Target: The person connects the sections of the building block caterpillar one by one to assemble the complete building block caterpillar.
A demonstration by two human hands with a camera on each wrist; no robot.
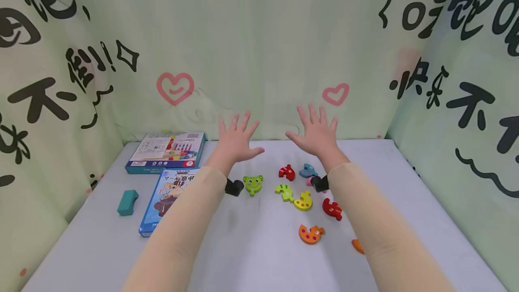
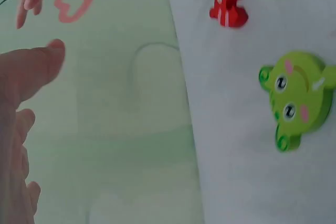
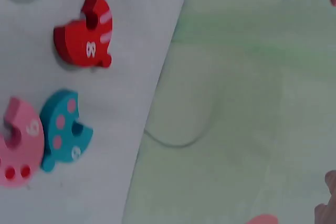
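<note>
Both hands are held up over the far part of the white table with fingers spread and nothing in them. The left hand (image 1: 236, 141) is above the area between the boxes and a green frog-faced piece (image 1: 253, 184), which shows larger in the left wrist view. The right hand (image 1: 318, 133) is raised beyond several small numbered puzzle pieces. Among these are a red piece (image 3: 89, 35), a blue piece with pink spots (image 3: 64, 124), a pink piece (image 3: 23, 145), a yellow piece (image 1: 303, 201) and an orange spotted piece (image 1: 311, 234). The right sleeve partly covers another orange piece (image 1: 357, 246).
At the left lie a flat printed box (image 1: 166, 148) and a blue box (image 1: 162, 202), partly behind the left sleeve. A teal block (image 1: 127, 202) stands left of them. Pale green curtains (image 1: 251, 48) with writing and hearts enclose the table (image 1: 251, 256).
</note>
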